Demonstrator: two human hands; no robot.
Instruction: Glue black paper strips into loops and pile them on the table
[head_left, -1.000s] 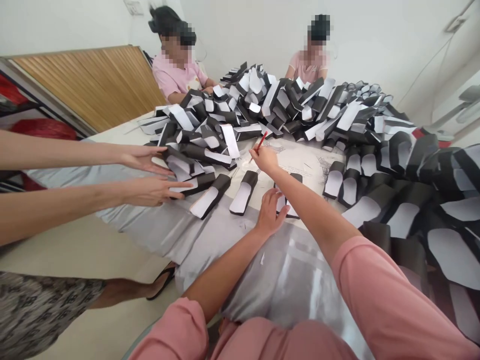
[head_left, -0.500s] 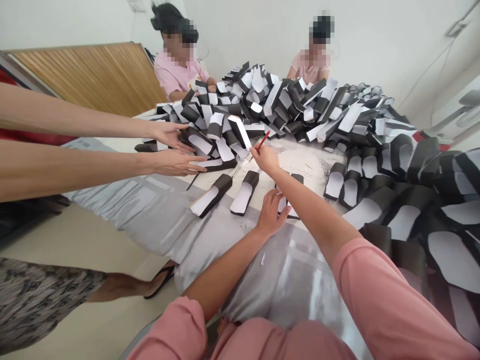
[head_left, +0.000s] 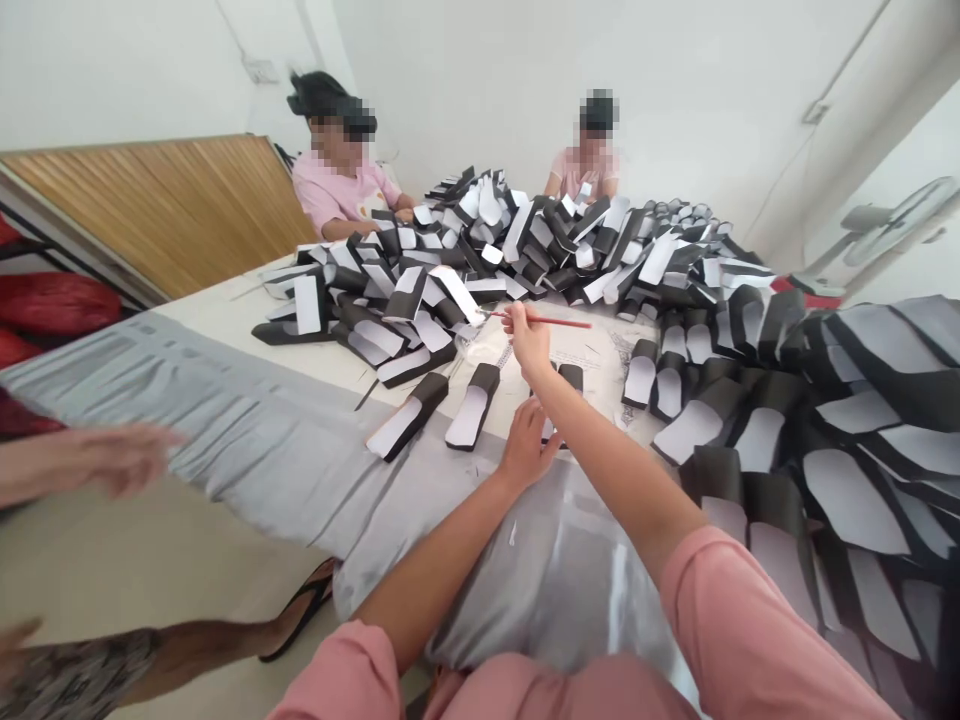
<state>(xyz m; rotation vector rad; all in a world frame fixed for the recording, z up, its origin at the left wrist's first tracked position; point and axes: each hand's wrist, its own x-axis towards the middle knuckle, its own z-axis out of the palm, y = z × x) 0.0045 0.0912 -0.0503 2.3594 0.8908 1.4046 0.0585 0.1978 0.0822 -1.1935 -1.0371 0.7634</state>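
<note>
In my right hand (head_left: 529,340) is a thin red brush (head_left: 561,321), pinched between the fingers. Its tip points left, over a small clear item (head_left: 478,350) that I cannot make out well. My left hand (head_left: 529,440) rests at the table's near edge with its fingers and thumb on a black-and-white slipper-shaped paper piece (head_left: 572,378). My right forearm crosses above and hides part of that piece. Left of my hands, two similar pieces lie side by side, one upright to me (head_left: 471,408) and one slanted (head_left: 409,415).
A large heap of such pieces (head_left: 517,225) covers the table's back, with more rows (head_left: 757,430) on the right. Two people (head_left: 341,190) sit behind the heap. At left, another person's blurred hand (head_left: 124,460) hangs near the grey cloth (head_left: 247,420). A fan (head_left: 892,220) stands right.
The brush has tipped from upright to nearly level. The other person's arms have drawn back left from the heap. My left hand stays on its piece; the view has shifted.
</note>
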